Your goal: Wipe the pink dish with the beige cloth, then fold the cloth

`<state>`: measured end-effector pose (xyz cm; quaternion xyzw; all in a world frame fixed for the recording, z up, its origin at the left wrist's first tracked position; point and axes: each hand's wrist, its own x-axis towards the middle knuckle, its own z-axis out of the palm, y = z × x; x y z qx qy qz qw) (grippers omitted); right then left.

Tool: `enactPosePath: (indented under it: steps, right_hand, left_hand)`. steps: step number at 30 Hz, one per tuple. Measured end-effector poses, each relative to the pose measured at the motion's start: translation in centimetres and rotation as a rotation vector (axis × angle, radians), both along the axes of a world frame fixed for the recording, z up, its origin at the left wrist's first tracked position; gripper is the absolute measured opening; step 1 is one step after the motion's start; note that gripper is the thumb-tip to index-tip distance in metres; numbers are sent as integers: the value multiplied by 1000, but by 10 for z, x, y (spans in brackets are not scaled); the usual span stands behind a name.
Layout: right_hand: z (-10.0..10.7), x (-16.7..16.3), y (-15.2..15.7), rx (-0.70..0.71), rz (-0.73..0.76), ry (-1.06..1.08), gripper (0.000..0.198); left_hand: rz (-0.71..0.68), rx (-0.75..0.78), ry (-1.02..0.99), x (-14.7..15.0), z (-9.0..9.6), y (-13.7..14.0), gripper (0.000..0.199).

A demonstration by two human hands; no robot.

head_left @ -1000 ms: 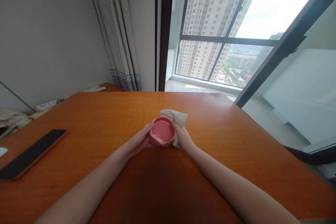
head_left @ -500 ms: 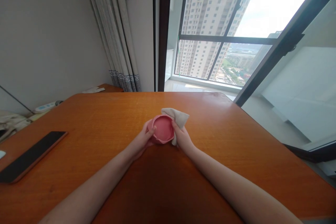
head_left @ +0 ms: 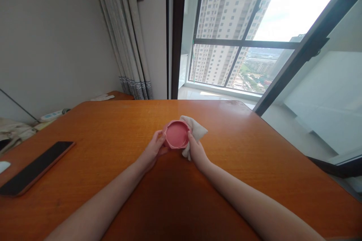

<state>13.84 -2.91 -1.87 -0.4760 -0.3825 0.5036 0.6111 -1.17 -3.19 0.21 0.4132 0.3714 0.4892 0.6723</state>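
A shallow pink dish [head_left: 177, 134] with an angular outside and a notched round rim is held up above the middle of the table, its hollow turned towards me. My left hand [head_left: 157, 144] grips the dish by its left side, thumb at the rim and fingers partly hidden behind. On the other side my right hand [head_left: 197, 150] is closed on a light grey cloth [head_left: 198, 128], its thumb pressing at the dish's right rim. The cloth drapes behind the dish and sticks out above and below that hand.
The brown wooden table [head_left: 118, 128] spreads out all round my hands. A long dark flat object [head_left: 38, 167] with a reddish edge lies at the left, beside part of a white object [head_left: 4, 166]. Beyond the table are a grey curtain [head_left: 124, 34] and a tall window [head_left: 243, 41].
The dish has shifted slightly up and right and turned a little in my hands. The cloth has moved right with my right hand. Both hands keep their hold.
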Motion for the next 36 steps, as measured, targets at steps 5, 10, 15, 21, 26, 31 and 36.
enactPosePath:
  steps: [5,10,15,21,26,31,36]
  right_hand:
    - [2,2,4,79,138,-17,54]
    - [-1,-3,0,-1,171,-22,50]
    - [0,-10,-9,-12,97,-28,45]
    - [5,-1,-2,88,45,-27,45]
    - [8,4,3,-41,166,55,43]
    - [16,-1,0,-248,266,337,44]
    - [12,-8,-4,-244,386,472,43]
  left_hand:
    - [-20,55,189,-16,2,11,56]
    - [95,64,71,-6,-2,7,45]
    - [217,1,-96,9,-8,0,41]
    - [101,-13,100,3,-7,3,44]
    - [128,56,147,-6,-7,7,38]
    - [135,-180,-86,0,-1,2,38]
    - [241,-102,-175,6,0,0,40]
